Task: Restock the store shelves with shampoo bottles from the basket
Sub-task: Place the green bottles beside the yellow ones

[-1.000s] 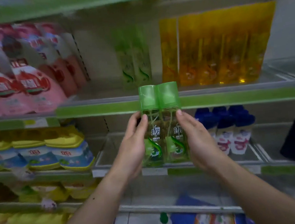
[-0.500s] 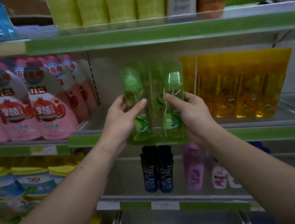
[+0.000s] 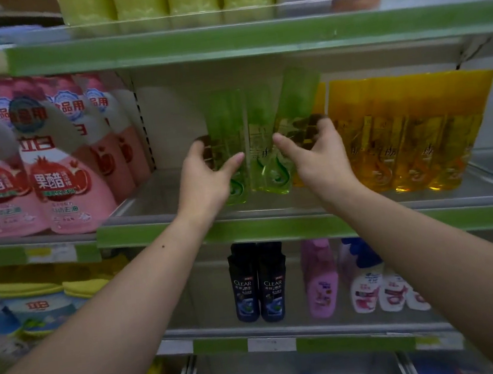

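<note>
Two bottles are clamped: left grip (image 3: 207, 179) holds the left bottle (image 3: 226, 118) upright at the shelf (image 3: 151, 233); right grip's (image 3: 319, 159) right bottle (image 3: 299, 93) leans rightward.

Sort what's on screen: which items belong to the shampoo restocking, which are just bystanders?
Job: left hand, right hand, green bottles they grip, middle shelf.
Bystanders: orange bottles, pink pouches, black CLEAR bottles, pink bottle.

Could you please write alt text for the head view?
The left hand grips an upright green shampoo bottle and the right hand a tilted green bottle, at a store shelf beside yellow bottles.
</note>
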